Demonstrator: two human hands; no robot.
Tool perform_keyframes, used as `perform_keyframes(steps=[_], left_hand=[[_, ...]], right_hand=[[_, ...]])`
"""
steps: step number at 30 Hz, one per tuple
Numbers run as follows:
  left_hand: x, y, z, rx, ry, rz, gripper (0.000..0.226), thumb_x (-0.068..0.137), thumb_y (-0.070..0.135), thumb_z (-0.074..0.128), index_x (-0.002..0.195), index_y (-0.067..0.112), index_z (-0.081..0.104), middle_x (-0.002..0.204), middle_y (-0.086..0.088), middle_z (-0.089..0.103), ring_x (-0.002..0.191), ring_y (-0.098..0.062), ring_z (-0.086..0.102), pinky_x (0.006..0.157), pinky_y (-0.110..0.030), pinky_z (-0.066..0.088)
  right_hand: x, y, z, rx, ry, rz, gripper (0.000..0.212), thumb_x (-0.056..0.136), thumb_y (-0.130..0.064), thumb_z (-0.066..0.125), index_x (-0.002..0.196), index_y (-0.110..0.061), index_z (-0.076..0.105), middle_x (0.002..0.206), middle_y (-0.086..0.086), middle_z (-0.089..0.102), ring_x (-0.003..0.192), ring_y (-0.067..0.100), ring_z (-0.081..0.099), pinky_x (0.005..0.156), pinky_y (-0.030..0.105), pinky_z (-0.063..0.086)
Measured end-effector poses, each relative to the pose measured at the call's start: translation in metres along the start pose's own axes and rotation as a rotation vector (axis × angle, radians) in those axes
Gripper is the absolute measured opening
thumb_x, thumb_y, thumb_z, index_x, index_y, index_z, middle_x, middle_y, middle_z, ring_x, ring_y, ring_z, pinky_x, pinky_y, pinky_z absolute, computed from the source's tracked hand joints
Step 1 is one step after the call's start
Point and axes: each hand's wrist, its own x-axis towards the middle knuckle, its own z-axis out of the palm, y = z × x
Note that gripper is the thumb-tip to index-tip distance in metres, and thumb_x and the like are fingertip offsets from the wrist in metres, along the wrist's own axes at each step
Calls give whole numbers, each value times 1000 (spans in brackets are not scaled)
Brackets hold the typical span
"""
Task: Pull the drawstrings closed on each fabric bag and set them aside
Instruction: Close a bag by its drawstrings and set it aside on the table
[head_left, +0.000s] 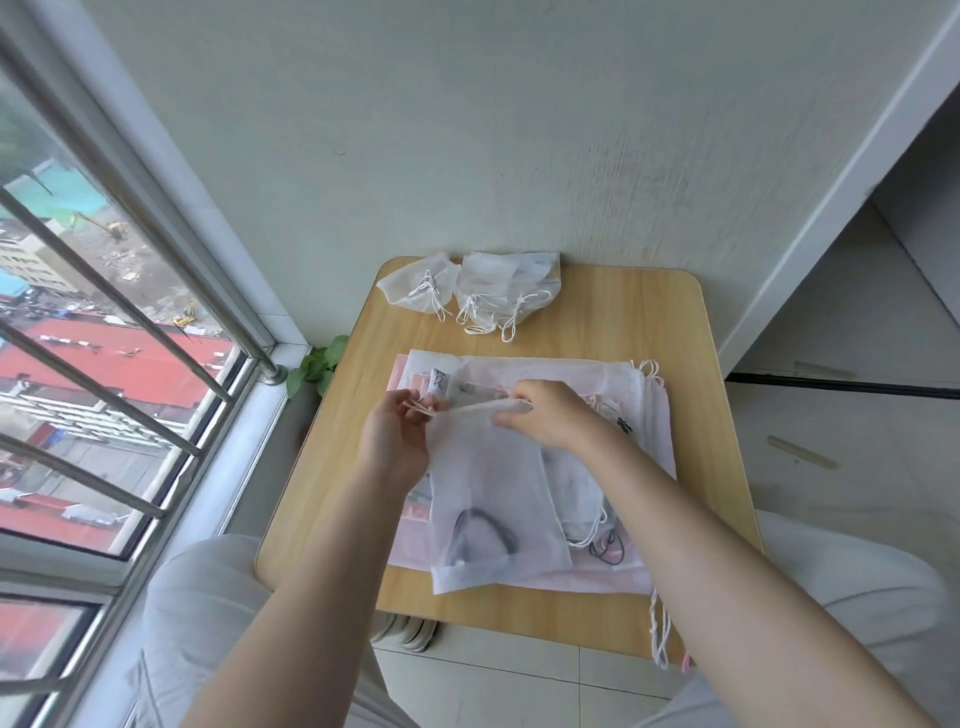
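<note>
A sheer white fabric bag (493, 499) with a dark looped item inside lies on top of a pile of flat white and pink bags (597, 384) in the middle of the small wooden table (639, 312). My left hand (397, 436) pinches the bag's drawstring at its top left corner. My right hand (545, 418) grips the bag's top hem just to the right. Several cinched white bags (467, 288) with loose cord loops sit bunched at the table's far edge.
A white wall stands right behind the table. A barred window (104, 338) runs along the left, with a small green plant (317, 364) in the corner. My knees flank the table's near edge. Cords (660, 629) hang off the front right.
</note>
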Motion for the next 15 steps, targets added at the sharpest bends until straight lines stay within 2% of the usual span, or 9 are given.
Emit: perform_keyframes(steps=[3, 4, 6, 9, 11, 12, 13, 14, 15], left_hand=[[3, 3, -13, -121, 27, -4, 24, 93, 15, 41, 70, 11, 44, 52, 0, 37, 47, -15, 42, 53, -23, 41], [4, 3, -16, -122, 42, -6, 26, 95, 17, 41, 70, 12, 44, 51, 2, 34, 45, -14, 39, 50, -22, 39], [8, 2, -18, -80, 79, 4, 31, 100, 23, 39, 70, 13, 44, 48, 3, 31, 40, -12, 34, 43, -19, 34], [11, -1, -18, -23, 91, 20, 31, 101, 23, 40, 71, 14, 41, 48, 4, 28, 40, -11, 31, 43, -18, 30], [9, -2, -19, -46, 85, 26, 30, 102, 20, 41, 72, 13, 43, 49, 4, 29, 41, -12, 34, 45, -18, 38], [8, -2, -19, -77, 73, 28, 30, 102, 18, 42, 73, 12, 44, 49, 3, 30, 41, -12, 35, 47, -20, 43], [5, -2, -18, -116, 60, 31, 30, 103, 17, 43, 74, 10, 45, 49, 3, 29, 41, -11, 34, 47, -21, 46], [4, -2, -18, -154, 48, 38, 29, 103, 16, 43, 75, 9, 47, 50, 3, 28, 39, -10, 32, 44, -20, 45], [4, -2, -17, -182, 39, 38, 29, 103, 15, 43, 75, 9, 47, 50, 4, 27, 37, -8, 29, 39, -18, 40]], right_hand=[[-3, 14, -5, 38, 16, 55, 44, 87, -49, 67, 60, -17, 54, 59, -1, 49, 53, 13, 45, 51, 27, 31], [-4, 17, -6, 65, -9, 62, 45, 89, -47, 65, 57, -17, 55, 56, 0, 48, 48, 13, 41, 48, 26, 29], [-5, 20, -5, 238, -43, 70, 42, 93, -41, 62, 57, -21, 54, 62, 4, 55, 46, 13, 37, 46, 24, 28], [-7, 16, -6, 847, 64, 169, 35, 96, -25, 58, 64, -15, 52, 65, 6, 53, 54, 18, 45, 48, 25, 38], [-10, 11, -10, 1382, 136, 254, 22, 95, -13, 55, 74, -7, 55, 71, 11, 58, 68, 24, 60, 64, 29, 53], [-12, 11, -11, 1620, 150, 279, 18, 94, -8, 53, 77, -5, 55, 75, 13, 61, 74, 26, 65, 74, 33, 56], [-12, 11, -10, 1790, 156, 295, 18, 94, -6, 51, 76, -4, 54, 72, 13, 62, 73, 26, 67, 79, 35, 57], [-12, 11, -9, 1890, 157, 313, 21, 93, -7, 50, 72, -6, 52, 64, 9, 58, 63, 22, 65, 73, 34, 58], [-12, 11, -6, 1916, 151, 347, 26, 94, -9, 50, 69, -11, 47, 55, 3, 49, 49, 16, 56, 60, 29, 56]])
